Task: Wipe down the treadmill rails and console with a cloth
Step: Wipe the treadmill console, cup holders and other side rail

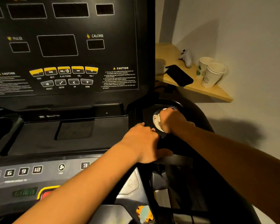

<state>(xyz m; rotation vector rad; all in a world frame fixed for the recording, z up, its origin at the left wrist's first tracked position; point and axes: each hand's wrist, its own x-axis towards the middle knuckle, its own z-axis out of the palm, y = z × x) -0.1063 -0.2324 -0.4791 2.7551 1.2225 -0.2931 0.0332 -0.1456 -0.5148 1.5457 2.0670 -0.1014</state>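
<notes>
The black treadmill console (63, 50) fills the left and centre, with dark displays, yellow buttons and a flat tray below. At its right end is a round cup holder (176, 105). My right hand (171, 121) is pushed into that holder, closed on a whitish cloth (156, 120) that bulges out at the hand's left side. My left hand (144, 141) lies just left of the holder, its fingers wrapped over the console's right edge and a dark handle beneath. The inside of the holder is mostly hidden by my hand.
A wooden shelf (217, 92) juts from the wall to the right of the console, carrying two paper cups (212, 73), a black phone (179, 75) and a small white figure (187, 58). A second cup holder (2, 126) sits at the console's left end.
</notes>
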